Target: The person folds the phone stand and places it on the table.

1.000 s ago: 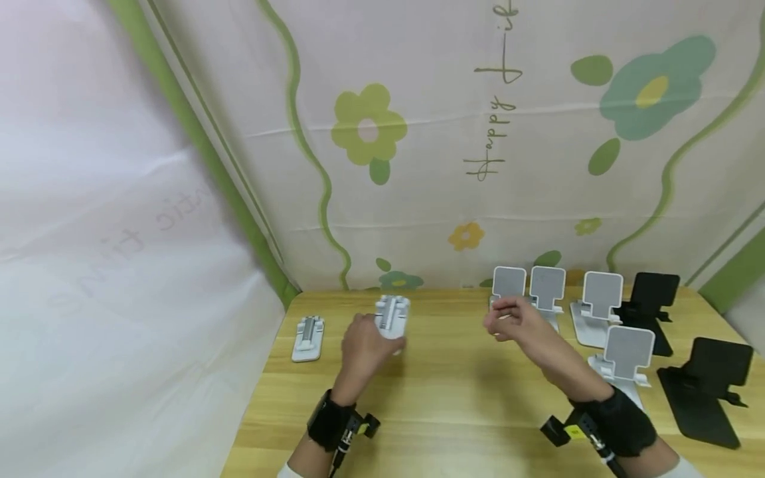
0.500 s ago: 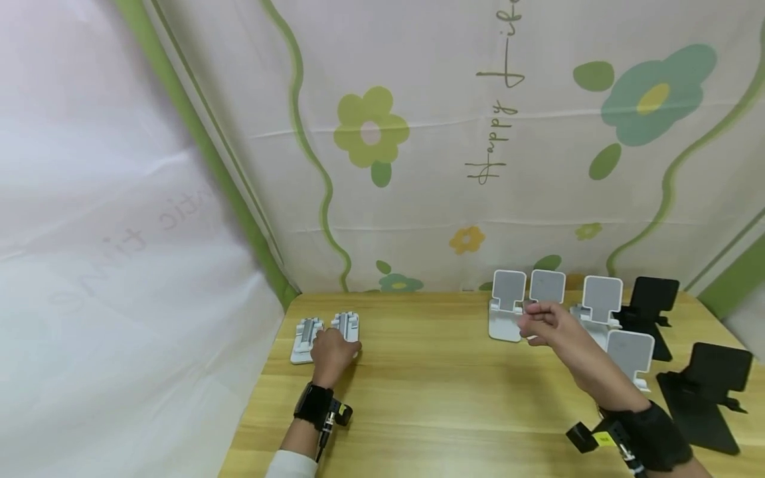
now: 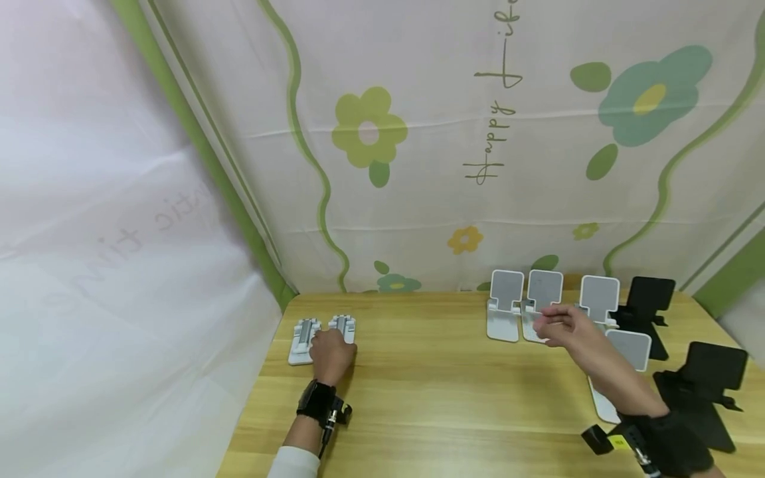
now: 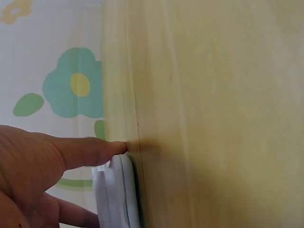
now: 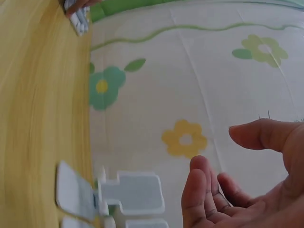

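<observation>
While the left hand grips a folded stand, six others stand unfolded

Because thumb and fingers close on opposite sides of it, the left hand has hold of the folded stand, which seems to rest flat on the tabletop toward the rear left. Its long axis runs away from the person, the lugged end pointing to the flowered curtain. Just beside it, on the left, lies the second folded stand, nearly parallel. The right hand, relaxed and holding nothing, hovers near the white unfolded stands. These four, and the two black unfolded stands, are hinged up. Judging by this, setting down the folded stand is all but done, letting go is not; two of eight are folded, six are not.
</observation>
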Available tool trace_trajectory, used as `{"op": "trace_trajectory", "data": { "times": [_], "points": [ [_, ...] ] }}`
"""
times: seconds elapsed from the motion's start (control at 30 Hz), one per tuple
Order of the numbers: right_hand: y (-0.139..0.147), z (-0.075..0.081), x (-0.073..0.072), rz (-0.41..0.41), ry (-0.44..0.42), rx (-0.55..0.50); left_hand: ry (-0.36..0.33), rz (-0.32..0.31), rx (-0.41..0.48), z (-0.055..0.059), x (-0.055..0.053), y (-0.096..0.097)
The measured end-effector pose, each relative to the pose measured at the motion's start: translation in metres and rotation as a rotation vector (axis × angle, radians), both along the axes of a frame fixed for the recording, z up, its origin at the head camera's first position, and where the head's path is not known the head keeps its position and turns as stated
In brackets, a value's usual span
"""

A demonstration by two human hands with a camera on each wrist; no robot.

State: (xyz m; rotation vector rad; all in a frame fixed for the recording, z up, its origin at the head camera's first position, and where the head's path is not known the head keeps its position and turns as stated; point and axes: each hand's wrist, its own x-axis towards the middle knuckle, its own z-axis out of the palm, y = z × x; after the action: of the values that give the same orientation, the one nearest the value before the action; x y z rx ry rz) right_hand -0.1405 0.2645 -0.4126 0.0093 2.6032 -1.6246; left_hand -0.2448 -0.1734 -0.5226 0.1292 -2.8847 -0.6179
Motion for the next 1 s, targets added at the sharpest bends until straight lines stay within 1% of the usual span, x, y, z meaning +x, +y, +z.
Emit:
{"op": "trace_trajectory", "data": {
  "times": [0.07,0.13,0.3,0.37,0.43,0.5,0.57,0.63,0.7,0.8,0.9,0.93,1.0],
  "points": [
    [0.009,0.001,0.001,-0.017,0.043,0.103,0.008,-0.014,-0.003,0.000,0.002,0.001],
    [0.021,0.001,0.001,-0.032,0.104,0.244,0.011,-0.019,-0.015,0.000,0.003,0.002],
    [0.054,-0.004,-0.003,-0.050,0.302,0.689,0.021,-0.015,-0.055,0.001,0.004,0.005],
    [0.065,-0.009,-0.005,-0.054,0.350,0.825,0.020,-0.008,-0.074,0.000,0.004,0.006],
    [0.073,-0.014,-0.006,-0.046,0.352,0.902,0.008,-0.003,-0.097,0.000,0.004,0.007],
    [0.078,-0.018,-0.006,-0.030,0.318,0.911,-0.004,-0.003,-0.113,0.000,0.005,0.007],
    [0.082,-0.021,-0.006,-0.016,0.273,0.893,-0.012,-0.006,-0.121,0.001,0.006,0.007],
    [0.084,-0.023,-0.007,-0.005,0.234,0.869,-0.013,-0.005,-0.109,0.002,0.006,0.007],
    [0.086,-0.024,-0.009,-0.008,0.216,0.856,0.001,-0.001,-0.089,0.005,0.007,0.007],
    [0.089,-0.023,-0.010,-0.005,0.214,0.877,0.024,0.007,-0.069,0.009,0.008,0.007],
    [0.091,-0.021,-0.010,-0.011,0.210,0.901,0.059,0.013,-0.056,0.016,0.009,0.008],
    [0.091,-0.020,-0.010,-0.013,0.202,0.902,0.082,0.012,-0.057,0.019,0.010,0.009],
    [0.091,-0.019,-0.009,-0.008,0.212,0.906,0.135,-0.003,-0.037,0.025,0.011,0.012]
  ]
}}
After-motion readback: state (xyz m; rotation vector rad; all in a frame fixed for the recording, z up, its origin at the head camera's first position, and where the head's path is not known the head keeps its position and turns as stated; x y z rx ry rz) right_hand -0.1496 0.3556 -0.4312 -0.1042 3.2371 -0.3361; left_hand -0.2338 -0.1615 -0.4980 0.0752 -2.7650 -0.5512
